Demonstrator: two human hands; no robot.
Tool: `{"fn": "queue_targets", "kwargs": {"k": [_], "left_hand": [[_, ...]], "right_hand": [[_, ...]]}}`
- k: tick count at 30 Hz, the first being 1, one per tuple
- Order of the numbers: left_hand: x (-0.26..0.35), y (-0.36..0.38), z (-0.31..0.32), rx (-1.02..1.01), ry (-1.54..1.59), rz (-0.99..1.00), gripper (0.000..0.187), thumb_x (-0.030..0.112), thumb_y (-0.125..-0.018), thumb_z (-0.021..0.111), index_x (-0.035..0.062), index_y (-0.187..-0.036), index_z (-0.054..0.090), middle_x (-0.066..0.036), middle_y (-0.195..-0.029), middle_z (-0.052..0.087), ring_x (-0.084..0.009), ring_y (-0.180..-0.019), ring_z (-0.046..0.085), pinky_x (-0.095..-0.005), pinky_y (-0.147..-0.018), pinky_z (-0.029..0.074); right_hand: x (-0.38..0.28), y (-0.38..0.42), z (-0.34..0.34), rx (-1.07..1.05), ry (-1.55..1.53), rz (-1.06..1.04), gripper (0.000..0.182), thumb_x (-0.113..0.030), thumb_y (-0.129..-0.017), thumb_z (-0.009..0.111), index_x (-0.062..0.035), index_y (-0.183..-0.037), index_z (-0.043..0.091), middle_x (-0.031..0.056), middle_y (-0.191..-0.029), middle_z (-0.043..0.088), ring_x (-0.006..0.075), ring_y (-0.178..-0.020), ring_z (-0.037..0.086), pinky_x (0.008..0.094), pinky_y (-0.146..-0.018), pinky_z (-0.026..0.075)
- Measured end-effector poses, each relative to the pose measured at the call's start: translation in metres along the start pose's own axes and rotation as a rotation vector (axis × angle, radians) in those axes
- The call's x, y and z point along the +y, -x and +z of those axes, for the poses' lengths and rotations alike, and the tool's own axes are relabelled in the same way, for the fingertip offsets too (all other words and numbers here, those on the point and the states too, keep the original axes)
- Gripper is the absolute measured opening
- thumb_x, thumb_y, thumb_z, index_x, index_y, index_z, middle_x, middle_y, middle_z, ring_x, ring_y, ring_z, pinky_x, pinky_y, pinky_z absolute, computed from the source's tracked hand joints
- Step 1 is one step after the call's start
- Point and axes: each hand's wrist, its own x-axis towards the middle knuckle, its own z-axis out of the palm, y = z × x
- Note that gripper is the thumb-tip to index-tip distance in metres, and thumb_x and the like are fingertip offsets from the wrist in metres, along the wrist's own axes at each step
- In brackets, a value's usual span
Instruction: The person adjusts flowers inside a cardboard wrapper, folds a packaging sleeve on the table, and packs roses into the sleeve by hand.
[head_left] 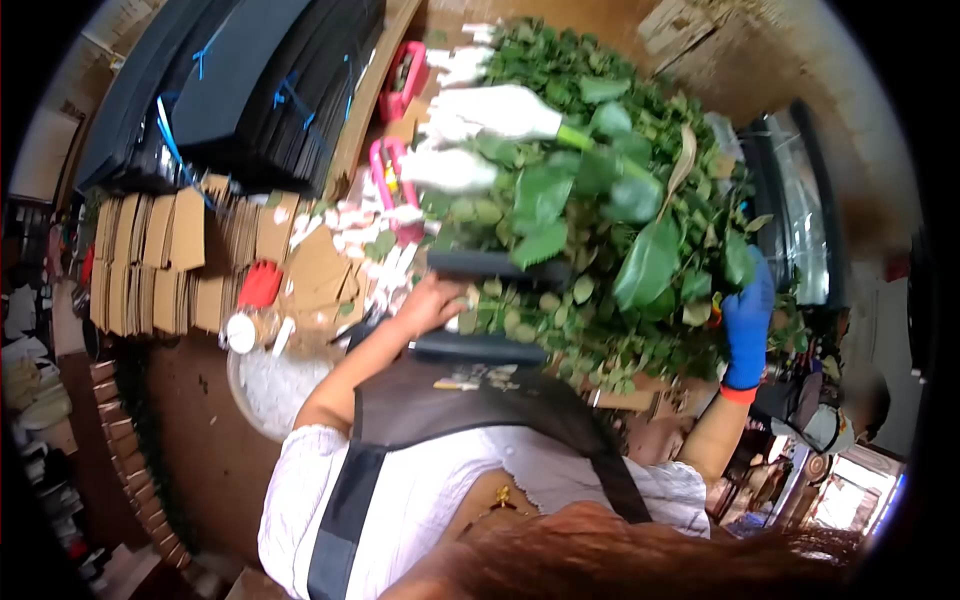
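My bare left hand [435, 302] is at the front edge of the work surface, its fingers curled beside a dark bar [500, 266]. What they hold, if anything, is hidden. My right hand [750, 305], in a blue glove with an orange cuff, is closed at the right side of the leaves. A small yellow-orange piece [716, 309] shows by its fingers, too little to name. Between my hands lies a heap of leafy green stems [600, 320]. A white-wrapped flower head [500, 112] on a thick green stem points left above the heap, with more white-wrapped heads [450, 170] near it.
Pink holders [388, 180] stand left of the wrapped heads. Folded cardboard pieces [150, 260] are stacked at the left, below dark sheets [260, 100] with blue ties. A red object [260, 284] and a jar [250, 328] sit near a translucent tub [270, 395]. Clear-wrapped dark panels [800, 220] stand right.
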Motion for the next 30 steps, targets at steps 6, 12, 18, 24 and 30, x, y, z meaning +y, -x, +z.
{"fn": "queue_targets", "kwargs": {"k": [6, 12, 18, 24, 30], "left_hand": [[-0.025, 0.015, 0.014, -0.147, 0.025, -0.138, 0.042, 0.008, -0.081, 0.075, 0.0021, -0.12, 0.061, -0.01, -0.101, 0.068, -0.0233, -0.087, 0.065, -0.0348, -0.081, 0.053], [-0.041, 0.016, 0.028, -0.061, 0.289, -0.383, 0.057, 0.003, -0.077, 0.081, 0.0009, -0.126, 0.051, -0.01, -0.1, 0.069, -0.0174, -0.09, 0.068, -0.0306, -0.082, 0.056], [-0.002, 0.005, 0.007, 0.071, 0.265, -0.299, 0.069, 0.018, -0.074, 0.086, 0.0013, -0.128, 0.047, -0.018, -0.119, 0.059, -0.0267, -0.088, 0.068, -0.0364, -0.082, 0.056], [-0.004, 0.003, 0.009, 0.007, 0.218, -0.205, 0.046, 0.027, -0.083, 0.083, 0.0108, -0.123, 0.064, -0.008, -0.098, 0.066, -0.0178, -0.089, 0.07, -0.0314, -0.078, 0.056], [0.012, -0.01, 0.001, 0.013, -0.037, -0.237, 0.035, 0.035, -0.087, 0.074, 0.01, -0.112, 0.071, -0.016, -0.095, 0.07, -0.0347, -0.086, 0.066, -0.0418, -0.079, 0.053]], "right_hand": [[-0.038, 0.117, 0.096, -0.489, -0.063, -0.01, 0.048, -0.006, -0.078, 0.061, -0.0036, -0.126, 0.06, 0.0225, -0.119, 0.064, 0.0426, -0.113, 0.058, 0.0493, -0.101, 0.045], [-0.022, 0.146, 0.17, -0.727, 0.107, 0.173, 0.031, -0.013, -0.082, 0.058, -0.0071, -0.112, 0.063, 0.0178, -0.103, 0.069, 0.0381, -0.098, 0.065, 0.0482, -0.084, 0.051], [-0.024, 0.128, 0.174, -0.856, 0.113, 0.337, 0.024, -0.019, -0.086, 0.056, -0.0087, -0.106, 0.064, 0.0185, -0.108, 0.07, 0.0395, -0.099, 0.066, 0.0493, -0.085, 0.052], [-0.028, 0.124, 0.181, -0.806, 0.101, 0.306, 0.021, -0.019, -0.084, 0.058, -0.0092, -0.1, 0.067, 0.0191, -0.097, 0.071, 0.04, -0.093, 0.068, 0.0504, -0.081, 0.052], [-0.02, 0.165, 0.181, -0.412, 0.072, 0.242, 0.026, -0.012, -0.082, 0.064, -0.0145, -0.107, 0.066, 0.0128, -0.1, 0.069, 0.0341, -0.099, 0.063, 0.0493, -0.08, 0.05]]}}
